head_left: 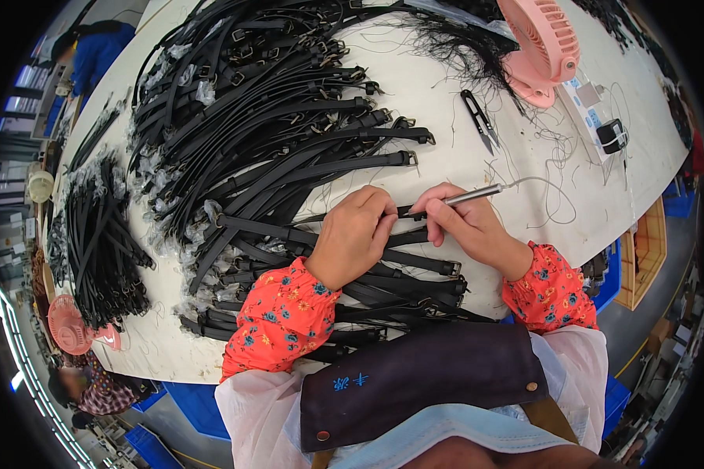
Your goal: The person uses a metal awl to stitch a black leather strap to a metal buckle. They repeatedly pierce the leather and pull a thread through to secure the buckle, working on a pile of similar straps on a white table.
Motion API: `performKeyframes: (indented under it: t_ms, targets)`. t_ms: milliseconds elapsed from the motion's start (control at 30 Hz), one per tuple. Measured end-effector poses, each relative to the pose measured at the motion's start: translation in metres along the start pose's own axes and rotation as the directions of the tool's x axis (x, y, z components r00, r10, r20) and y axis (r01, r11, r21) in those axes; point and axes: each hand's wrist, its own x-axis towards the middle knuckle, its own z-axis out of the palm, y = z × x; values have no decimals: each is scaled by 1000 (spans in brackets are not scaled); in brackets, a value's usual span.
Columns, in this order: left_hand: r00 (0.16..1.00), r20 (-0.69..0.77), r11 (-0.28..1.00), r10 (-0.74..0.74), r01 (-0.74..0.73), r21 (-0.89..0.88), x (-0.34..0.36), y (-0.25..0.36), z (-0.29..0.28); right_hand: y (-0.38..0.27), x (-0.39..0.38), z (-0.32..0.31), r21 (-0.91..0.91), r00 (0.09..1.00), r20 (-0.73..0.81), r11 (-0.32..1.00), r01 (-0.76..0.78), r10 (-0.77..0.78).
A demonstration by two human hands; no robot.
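Left hand (352,234): lies knuckles up on the strap (403,211), fingers curled and pressed down, pinning it to the table (446,102) close to its free end.
Right hand (465,223): closed in a pen-style pinch on the tool (471,195), thumb and forefinger pressed together around the shaft.
Strap: a black band at the near edge of the table, on top of the nearer straps, between the two hands; most of it is hidden under the left hand.
Strap axis: runs left to right across the view, tilted slightly up to the right; its free end points right, toward the right hand.
Tool: a slim silver rod with a thin cord trailing off to the right; its long axis is close to the strap's, with the working tip pointing left and down.
Key relation: the tool tip sits at the strap end, just beside the left fingertips; whether it touches the strap I cannot tell.
Nearer hand: the left one is on the strap; the right meets it only through the tool.
Pile (274,117): many like straps fanned out beyond the left hand.
Snips (479,119): well apart, beyond the right hand, near a pink fan (544,47).
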Motion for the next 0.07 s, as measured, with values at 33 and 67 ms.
performKeyframes:
  t_ms: [33,67]
  targets:
    - [1000,-1,1000,-1,1,0,0,0,0,0,0,0,3,1000,4,1000,-1,1]
    - [1000,-1,1000,-2,2,0,0,1,-1,0,0,0,5,1000,9,1000,-3,2]
